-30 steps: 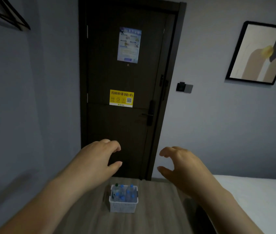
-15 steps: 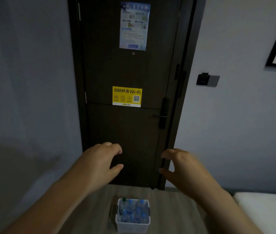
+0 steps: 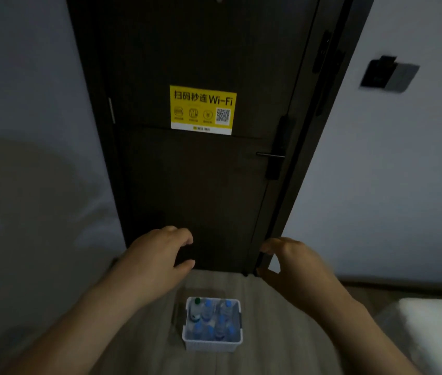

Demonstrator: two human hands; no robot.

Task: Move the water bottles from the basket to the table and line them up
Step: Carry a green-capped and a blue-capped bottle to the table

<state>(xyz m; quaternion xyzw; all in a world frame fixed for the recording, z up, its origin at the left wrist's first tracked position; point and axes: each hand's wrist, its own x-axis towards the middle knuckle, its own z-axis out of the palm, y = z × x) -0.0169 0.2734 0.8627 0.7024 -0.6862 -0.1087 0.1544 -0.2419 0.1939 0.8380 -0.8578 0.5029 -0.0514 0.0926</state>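
Forearms extend from both lower corners over a wood-grain surface [image 3: 282, 334], and the corner of a white bed [image 3: 436, 336] lies at the lower right, set apart from that surface by a darker strip. On the surface, between the forearms, stands a white slatted basket [image 3: 211, 346] packed with upright water bottles [image 3: 207, 309]. Most have blue caps, and one green-capped bottle [image 3: 196, 301] sits in the far left corner. The left hand [image 3: 157, 255] and right hand [image 3: 292, 263] hang in the air beyond the basket, well apart from it, each grip loose with curved fingers and spread thumb, holding nothing. Behind them rises a dark door [image 3: 201, 185] bearing a yellow Wi-Fi sticker [image 3: 203, 109] and a lever handle [image 3: 269, 155]. A dark wall panel [image 3: 388, 74] is mounted on the pale wall to its right.
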